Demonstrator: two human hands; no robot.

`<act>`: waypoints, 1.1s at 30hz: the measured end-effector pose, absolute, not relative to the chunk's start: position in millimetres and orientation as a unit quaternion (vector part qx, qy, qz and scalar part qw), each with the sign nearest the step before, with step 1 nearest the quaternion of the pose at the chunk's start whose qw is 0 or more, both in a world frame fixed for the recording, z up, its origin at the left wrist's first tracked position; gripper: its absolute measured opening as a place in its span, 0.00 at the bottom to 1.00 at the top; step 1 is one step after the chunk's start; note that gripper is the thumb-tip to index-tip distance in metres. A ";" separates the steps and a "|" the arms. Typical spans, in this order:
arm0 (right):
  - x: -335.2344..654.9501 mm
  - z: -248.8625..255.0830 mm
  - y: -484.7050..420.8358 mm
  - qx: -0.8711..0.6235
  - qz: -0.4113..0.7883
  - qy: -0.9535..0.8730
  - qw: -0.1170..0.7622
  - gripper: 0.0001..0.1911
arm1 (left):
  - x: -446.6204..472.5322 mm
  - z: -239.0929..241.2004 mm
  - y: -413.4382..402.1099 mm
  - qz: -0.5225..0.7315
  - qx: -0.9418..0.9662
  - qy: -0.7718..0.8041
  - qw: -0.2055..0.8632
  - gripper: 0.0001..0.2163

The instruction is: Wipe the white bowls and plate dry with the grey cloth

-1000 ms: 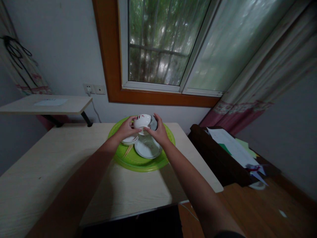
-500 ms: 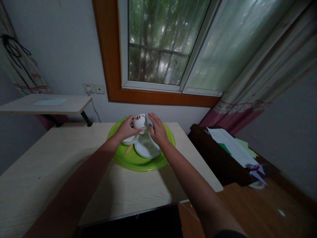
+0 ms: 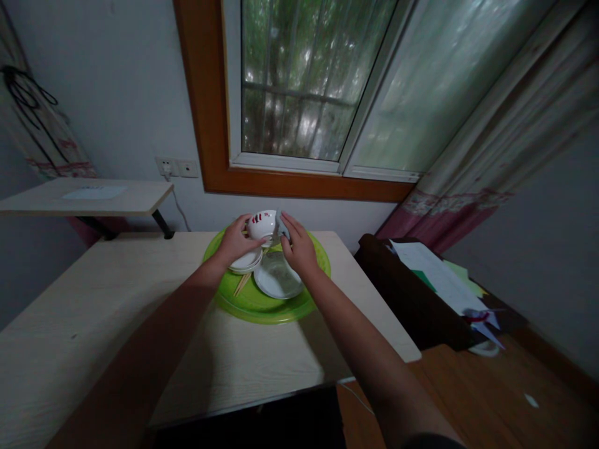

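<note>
My left hand (image 3: 236,240) grips a small white bowl (image 3: 262,223) with red marks, holding it upright above a round green tray (image 3: 262,305). My right hand (image 3: 297,249) presses a grey cloth (image 3: 282,226) against the bowl's right side, fingers closed round the cloth. On the tray below lie a white plate (image 3: 278,280), a small stack of white dishes (image 3: 246,262) under my left hand, and wooden chopsticks (image 3: 242,284).
The tray sits at the far side of a light wooden table (image 3: 93,312) under a window. A low shelf (image 3: 84,196) juts from the left wall. A dark desk with papers (image 3: 435,274) stands to the right, over wooden floor.
The bowl has turned in my left hand from tilted, base showing, to rim up. My right hand with the cloth has moved from its back to its right side.
</note>
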State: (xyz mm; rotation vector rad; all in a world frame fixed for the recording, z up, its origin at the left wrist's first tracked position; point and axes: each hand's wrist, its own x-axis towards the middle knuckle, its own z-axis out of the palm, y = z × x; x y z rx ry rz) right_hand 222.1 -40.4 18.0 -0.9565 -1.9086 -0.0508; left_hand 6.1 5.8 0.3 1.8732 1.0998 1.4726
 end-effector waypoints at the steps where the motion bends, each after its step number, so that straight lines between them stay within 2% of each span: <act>1: 223.5 16.8 -38.6 -0.406 -0.010 -0.770 0.492 0.29 | 5.4 0.8 5.9 0.544 0.689 0.407 0.251 0.35; 5: 225.9 12.8 -33.6 -0.430 0.015 -0.747 0.507 0.26 | 3.4 1.5 6.6 0.546 0.687 0.413 0.243 0.36; 9: 225.1 11.7 -34.0 -0.415 0.003 -0.761 0.499 0.28 | 3.0 -1.2 8.0 0.548 0.694 0.411 0.223 0.36; 18: 212.1 23.5 -50.8 -0.308 -0.067 -0.857 0.408 0.39 | 4.4 6.0 0.9 0.494 0.769 0.396 0.094 0.29; 23: 208.7 26.0 -55.1 -0.317 -0.092 -0.867 0.372 0.40 | 6.5 7.8 -1.9 0.471 0.788 0.393 0.055 0.29; 28: 211.2 23.2 -49.1 -0.328 -0.061 -0.841 0.426 0.34 | 6.7 4.1 -1.0 0.478 0.781 0.400 0.044 0.29; 33: 220.5 17.9 -37.3 -0.382 0.021 -0.769 0.512 0.28 | 4.2 2.4 1.8 0.508 0.752 0.414 0.071 0.33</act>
